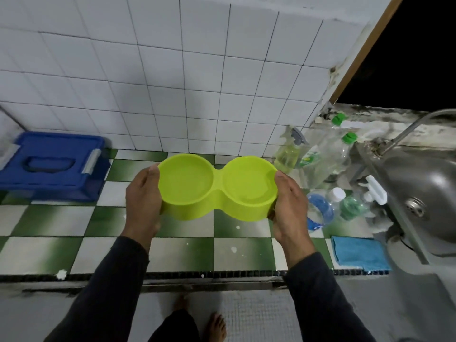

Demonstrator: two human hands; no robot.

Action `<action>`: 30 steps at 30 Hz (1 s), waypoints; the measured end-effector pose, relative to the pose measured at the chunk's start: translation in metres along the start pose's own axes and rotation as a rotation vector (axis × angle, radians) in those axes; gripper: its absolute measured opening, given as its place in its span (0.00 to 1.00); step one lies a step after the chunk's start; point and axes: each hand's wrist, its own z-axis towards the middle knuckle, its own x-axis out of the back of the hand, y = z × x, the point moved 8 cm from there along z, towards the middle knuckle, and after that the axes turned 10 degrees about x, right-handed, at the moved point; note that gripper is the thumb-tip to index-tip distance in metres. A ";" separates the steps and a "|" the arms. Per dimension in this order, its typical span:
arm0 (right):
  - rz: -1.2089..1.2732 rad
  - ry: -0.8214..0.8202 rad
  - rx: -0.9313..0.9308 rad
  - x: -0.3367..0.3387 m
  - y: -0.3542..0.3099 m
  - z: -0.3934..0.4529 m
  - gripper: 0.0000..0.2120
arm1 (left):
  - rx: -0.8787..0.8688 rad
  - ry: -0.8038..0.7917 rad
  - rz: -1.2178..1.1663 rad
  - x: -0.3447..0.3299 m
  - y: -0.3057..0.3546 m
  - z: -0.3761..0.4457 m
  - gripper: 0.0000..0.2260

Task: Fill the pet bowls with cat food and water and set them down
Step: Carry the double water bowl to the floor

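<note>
Both hands clasp a lime-green plastic double pet bowl [217, 187] by its short ends. The left hand [143, 201] curls round the left end with its thumb hooked over the rim, and the right hand [290, 208] does the same at the right end, its fingers tucked under the base. The bowl hangs in the air above a green-and-white checkered tiled counter [61, 225], level, with both round wells facing up; whether they hold anything cannot be told.

On the counter to the left sits a blue plastic lidded box with grey clips [53, 165] against the white tiled wall [172, 70]. To the right stand a clear spray bottle of yellowish liquid [287, 154], tall clear bottles with green caps [330, 156] and smaller clear bottles [323, 208]. A folded blue cloth [359, 253] lies near the counter's front edge, beside a stainless steel sink [424, 193] with its curved tap [414, 127].
</note>
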 end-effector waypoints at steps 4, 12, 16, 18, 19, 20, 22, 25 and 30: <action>-0.007 -0.050 0.006 -0.020 -0.005 -0.006 0.07 | -0.012 0.060 -0.009 0.019 0.010 -0.009 0.12; 0.003 -0.155 0.031 -0.082 -0.011 -0.029 0.06 | -0.072 0.136 -0.056 0.087 0.031 -0.014 0.13; -0.006 -0.220 0.020 -0.125 -0.009 -0.054 0.07 | -0.101 0.197 -0.074 0.134 0.044 -0.019 0.13; 0.006 -0.251 0.019 -0.150 -0.009 -0.070 0.07 | -0.097 0.222 -0.092 0.164 0.049 -0.019 0.14; 0.015 -0.262 0.022 -0.163 -0.009 -0.079 0.07 | -0.095 0.237 -0.108 0.180 0.052 -0.020 0.14; 0.017 -0.276 0.025 -0.176 -0.007 -0.089 0.07 | -0.091 0.257 -0.122 0.198 0.055 -0.020 0.13; 0.019 -0.301 0.022 -0.202 -0.003 -0.109 0.08 | -0.094 0.300 -0.134 0.232 0.063 -0.023 0.12; 0.010 -0.348 0.020 -0.244 0.004 -0.143 0.09 | -0.103 0.370 -0.191 0.284 0.073 -0.031 0.10; 0.017 -0.454 0.000 -0.314 0.014 -0.205 0.09 | -0.140 0.488 -0.279 0.373 0.091 -0.053 0.08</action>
